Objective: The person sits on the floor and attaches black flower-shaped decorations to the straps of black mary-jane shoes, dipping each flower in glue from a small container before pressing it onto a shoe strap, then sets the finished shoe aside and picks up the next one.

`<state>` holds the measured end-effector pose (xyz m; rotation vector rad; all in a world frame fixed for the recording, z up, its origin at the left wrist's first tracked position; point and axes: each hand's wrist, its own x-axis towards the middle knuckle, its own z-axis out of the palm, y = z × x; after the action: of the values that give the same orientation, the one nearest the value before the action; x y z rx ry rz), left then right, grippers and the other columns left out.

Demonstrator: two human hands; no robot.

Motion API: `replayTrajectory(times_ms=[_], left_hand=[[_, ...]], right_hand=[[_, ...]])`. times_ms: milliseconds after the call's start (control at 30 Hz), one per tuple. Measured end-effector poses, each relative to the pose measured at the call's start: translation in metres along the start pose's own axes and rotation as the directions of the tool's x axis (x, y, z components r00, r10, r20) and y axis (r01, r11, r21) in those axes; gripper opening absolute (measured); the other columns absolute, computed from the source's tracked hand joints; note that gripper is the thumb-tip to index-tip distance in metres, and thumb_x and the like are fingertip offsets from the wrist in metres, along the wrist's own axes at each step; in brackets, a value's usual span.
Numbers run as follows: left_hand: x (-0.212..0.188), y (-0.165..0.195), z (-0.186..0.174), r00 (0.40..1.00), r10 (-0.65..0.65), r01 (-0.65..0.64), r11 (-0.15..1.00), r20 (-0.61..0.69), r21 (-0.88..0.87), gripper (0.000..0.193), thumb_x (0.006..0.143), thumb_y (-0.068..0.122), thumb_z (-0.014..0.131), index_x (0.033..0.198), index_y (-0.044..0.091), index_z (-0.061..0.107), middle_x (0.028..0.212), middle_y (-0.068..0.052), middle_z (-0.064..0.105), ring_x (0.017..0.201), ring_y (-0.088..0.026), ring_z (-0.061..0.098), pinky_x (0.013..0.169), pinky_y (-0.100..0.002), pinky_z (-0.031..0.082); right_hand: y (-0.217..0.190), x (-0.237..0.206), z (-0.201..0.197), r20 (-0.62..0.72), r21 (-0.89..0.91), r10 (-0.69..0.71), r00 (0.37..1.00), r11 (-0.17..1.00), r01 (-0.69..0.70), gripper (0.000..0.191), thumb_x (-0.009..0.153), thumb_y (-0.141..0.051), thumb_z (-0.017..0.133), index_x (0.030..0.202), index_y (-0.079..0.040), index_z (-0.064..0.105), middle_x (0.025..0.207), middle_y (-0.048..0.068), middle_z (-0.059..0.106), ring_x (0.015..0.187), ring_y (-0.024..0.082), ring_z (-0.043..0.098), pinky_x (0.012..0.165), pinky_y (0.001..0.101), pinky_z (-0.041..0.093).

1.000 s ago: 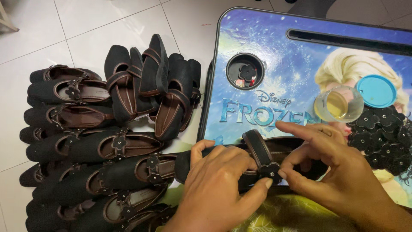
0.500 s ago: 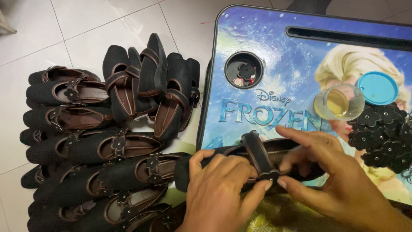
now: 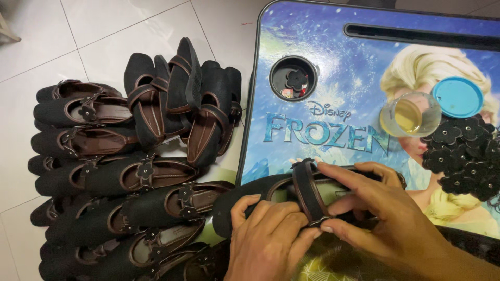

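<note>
A black shoe with brown trim (image 3: 245, 200) lies on its side across the front edge of a low printed table (image 3: 333, 83). My left hand (image 3: 268, 237) presses on its near side, fingers curled against the strap (image 3: 307, 190). My right hand (image 3: 385, 218) grips the shoe from the right, thumb and fingertips pinching the lower end of the strap. Both hands cover most of the shoe's opening.
Several matching black shoes (image 3: 120, 177) are piled on the white tiled floor at the left. On the table sit a clear cup of yellowish liquid (image 3: 409, 114), a blue lid (image 3: 458, 97), a heap of black flower pieces (image 3: 466, 156) and a round cup hole (image 3: 293, 78).
My hands have shifted slightly on the shoe, with the right fingers sliding down along the strap. The shoe stays in the same place.
</note>
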<state>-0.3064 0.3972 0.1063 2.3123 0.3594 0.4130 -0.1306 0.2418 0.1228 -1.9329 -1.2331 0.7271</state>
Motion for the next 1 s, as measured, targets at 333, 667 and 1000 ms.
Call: replayTrajectory(times_ms=[333, 667, 1000], left_hand=[[-0.004, 0.006, 0.001, 0.999, -0.032, 0.032, 0.999, -0.004, -0.025, 0.026, 0.079, 0.028, 0.084, 0.095, 0.01, 0.075, 0.1, 0.0, 0.07, 0.101, -0.017, 0.067, 0.104, -0.052, 0.029], [-0.012, 0.007, 0.038, 0.974, 0.081, -0.037, 0.978, -0.212, 0.205, 0.028, 0.075, 0.036, 0.088, 0.087, 0.016, 0.073, 0.093, 0.004, 0.07, 0.087, -0.014, 0.066, 0.104, -0.055, 0.028], [0.024, -0.014, 0.086, 0.9, 0.268, -0.037, 0.833, -0.344, 0.553, 0.049, 0.067, 0.053, 0.085, 0.097, 0.015, 0.077, 0.091, 0.001, 0.071, 0.087, -0.017, 0.065, 0.115, -0.061, 0.011]], right_hand=[[0.005, -0.004, 0.006, -0.071, -0.094, -0.131, 0.989, 0.988, 0.124, 0.086, 0.076, -0.023, 0.086, 0.152, -0.009, 0.049, 0.089, -0.012, 0.082, 0.114, 0.013, 0.057, 0.113, 0.0392, 0.026], [0.024, -0.055, -0.02, -0.207, 0.282, 0.138, 0.969, 0.956, -0.076, 0.103, 0.076, -0.005, 0.082, 0.164, -0.002, 0.028, 0.162, 0.015, 0.045, 0.121, 0.023, 0.072, 0.1, 0.0368, 0.055], [0.087, -0.09, -0.118, -0.722, -0.368, 0.035, 0.691, 0.826, -0.427, 0.081, 0.086, 0.002, 0.076, 0.157, 0.003, 0.036, 0.111, 0.016, 0.074, 0.102, 0.025, 0.073, 0.092, 0.0383, 0.054]])
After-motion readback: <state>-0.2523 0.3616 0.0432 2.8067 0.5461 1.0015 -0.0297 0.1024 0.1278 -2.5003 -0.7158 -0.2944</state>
